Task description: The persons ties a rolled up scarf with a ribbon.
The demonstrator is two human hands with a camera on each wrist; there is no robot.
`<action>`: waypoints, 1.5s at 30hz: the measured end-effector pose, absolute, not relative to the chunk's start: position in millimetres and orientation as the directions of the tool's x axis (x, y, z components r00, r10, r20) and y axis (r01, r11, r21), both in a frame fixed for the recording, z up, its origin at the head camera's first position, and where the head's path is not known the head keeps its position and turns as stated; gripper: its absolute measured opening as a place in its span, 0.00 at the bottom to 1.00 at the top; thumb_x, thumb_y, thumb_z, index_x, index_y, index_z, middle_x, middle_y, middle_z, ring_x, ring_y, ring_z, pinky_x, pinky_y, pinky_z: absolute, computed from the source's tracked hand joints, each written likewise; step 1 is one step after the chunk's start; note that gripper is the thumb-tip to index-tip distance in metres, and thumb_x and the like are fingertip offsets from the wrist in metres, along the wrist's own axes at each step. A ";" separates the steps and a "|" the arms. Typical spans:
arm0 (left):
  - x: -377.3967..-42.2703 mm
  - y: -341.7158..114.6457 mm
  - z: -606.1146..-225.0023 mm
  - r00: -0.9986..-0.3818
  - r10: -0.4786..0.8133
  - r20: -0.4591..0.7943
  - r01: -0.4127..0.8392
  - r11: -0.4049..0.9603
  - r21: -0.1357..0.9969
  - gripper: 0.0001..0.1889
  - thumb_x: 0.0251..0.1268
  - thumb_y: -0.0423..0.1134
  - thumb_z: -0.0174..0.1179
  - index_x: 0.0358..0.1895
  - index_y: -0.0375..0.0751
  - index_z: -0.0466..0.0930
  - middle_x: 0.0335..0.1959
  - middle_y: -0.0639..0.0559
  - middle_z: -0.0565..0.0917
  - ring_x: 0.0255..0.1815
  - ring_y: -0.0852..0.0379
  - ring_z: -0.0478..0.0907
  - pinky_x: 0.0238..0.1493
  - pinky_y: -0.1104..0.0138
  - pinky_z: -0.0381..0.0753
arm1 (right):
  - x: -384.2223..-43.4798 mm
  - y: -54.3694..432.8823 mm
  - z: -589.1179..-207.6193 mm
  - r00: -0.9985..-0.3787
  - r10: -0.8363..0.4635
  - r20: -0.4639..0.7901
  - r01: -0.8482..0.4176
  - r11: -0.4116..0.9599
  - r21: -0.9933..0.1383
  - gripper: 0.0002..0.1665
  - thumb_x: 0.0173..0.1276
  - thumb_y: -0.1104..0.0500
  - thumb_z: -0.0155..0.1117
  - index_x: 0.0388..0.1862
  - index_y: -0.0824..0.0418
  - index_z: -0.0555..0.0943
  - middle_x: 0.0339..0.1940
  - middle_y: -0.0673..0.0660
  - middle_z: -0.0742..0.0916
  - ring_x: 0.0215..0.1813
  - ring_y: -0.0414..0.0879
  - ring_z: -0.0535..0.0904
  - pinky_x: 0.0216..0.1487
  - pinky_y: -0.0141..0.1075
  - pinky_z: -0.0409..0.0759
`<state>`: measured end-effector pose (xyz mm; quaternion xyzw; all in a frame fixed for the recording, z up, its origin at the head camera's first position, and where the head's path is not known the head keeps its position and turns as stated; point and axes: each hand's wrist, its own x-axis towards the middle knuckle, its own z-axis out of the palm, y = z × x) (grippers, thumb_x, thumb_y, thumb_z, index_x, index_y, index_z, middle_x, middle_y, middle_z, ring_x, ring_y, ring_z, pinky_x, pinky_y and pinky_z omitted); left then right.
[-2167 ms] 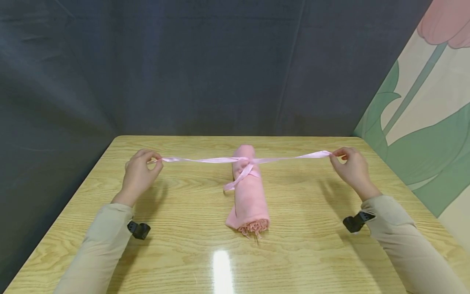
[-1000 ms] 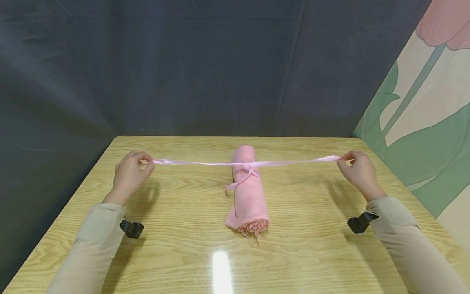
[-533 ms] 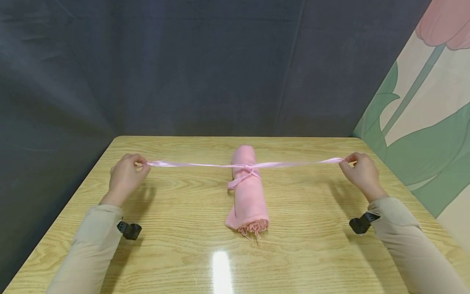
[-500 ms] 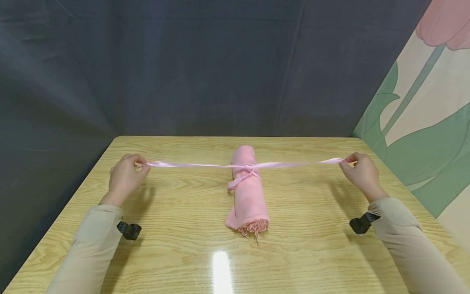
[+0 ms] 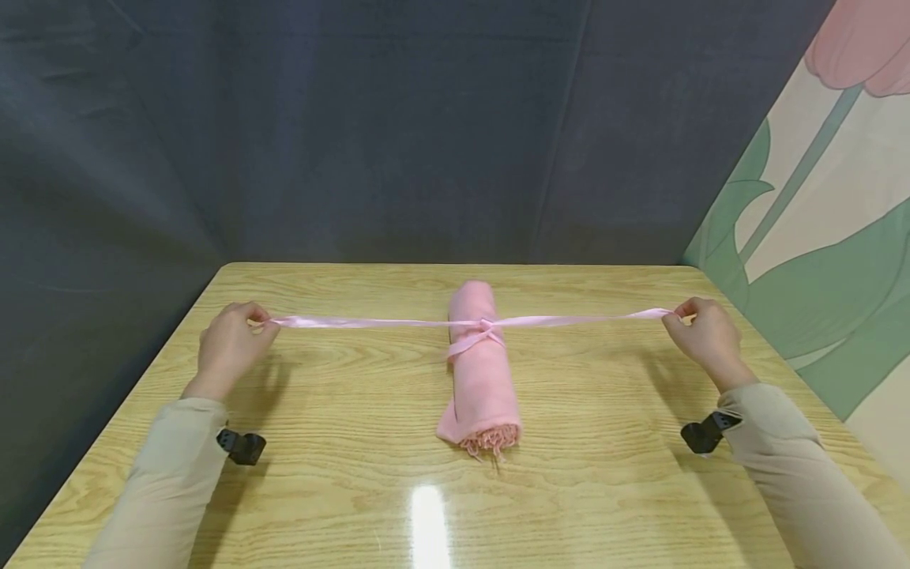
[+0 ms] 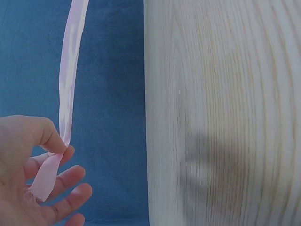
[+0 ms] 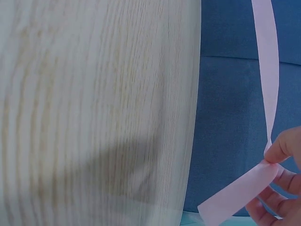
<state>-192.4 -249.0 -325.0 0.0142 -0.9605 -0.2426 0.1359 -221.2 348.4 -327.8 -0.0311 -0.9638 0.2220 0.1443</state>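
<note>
A rolled pink scarf [image 5: 485, 387] with a fringed near end lies lengthwise in the middle of the table. Pink satin ribbon [image 5: 384, 322] wraps its upper part and crosses at a small knot on top. My left hand [image 5: 231, 344] pinches one ribbon end between thumb and index finger, out to the left. In the left wrist view a short frayed tail hangs past that pinch. Far to the right, my right hand [image 5: 707, 336] pinches the other end; its tail [image 7: 237, 193] shows in the right wrist view. Both ribbon lengths run nearly straight above the table.
The wooden table [image 5: 341, 474] has its far edge against a dark curtain [image 5: 398, 134]. A wall with a painted tulip [image 5: 817, 205] stands at the right. Small black wrist cameras [image 5: 242, 446] sit at both cuffs.
Both hands have moved farther apart and slightly nearer, drawing the ribbon out. The loose ribbon loop left of the scarf has shrunk and tightened against it.
</note>
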 end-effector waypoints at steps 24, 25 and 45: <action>-186.4 -268.5 -324.0 -0.992 -0.111 0.061 -0.074 0.899 0.431 0.12 0.63 0.41 0.49 0.30 0.34 0.71 0.21 0.46 0.71 0.21 0.52 0.67 0.21 0.64 0.62 | -219.6 362.0 -328.4 -0.974 0.129 0.185 0.043 0.912 -0.409 0.19 0.67 0.53 0.49 0.35 0.71 0.72 0.19 0.57 0.74 0.22 0.49 0.67 0.20 0.37 0.63; -186.3 -269.0 -324.1 -0.992 -0.111 0.060 -0.075 0.900 0.430 0.12 0.63 0.41 0.49 0.30 0.34 0.71 0.21 0.46 0.71 0.21 0.52 0.67 0.21 0.64 0.62 | -219.4 362.4 -328.5 -0.975 0.129 0.181 0.045 0.912 -0.407 0.19 0.67 0.53 0.49 0.35 0.71 0.72 0.19 0.57 0.74 0.22 0.49 0.67 0.20 0.37 0.62; -184.3 -280.6 -327.8 -0.995 -0.096 -0.022 -0.097 0.907 0.409 0.13 0.65 0.43 0.49 0.30 0.34 0.69 0.21 0.47 0.70 0.22 0.52 0.66 0.23 0.64 0.62 | -216.7 365.3 -328.9 -0.980 0.112 0.167 0.039 0.921 -0.387 0.18 0.67 0.55 0.51 0.32 0.72 0.72 0.15 0.55 0.72 0.20 0.48 0.66 0.18 0.37 0.62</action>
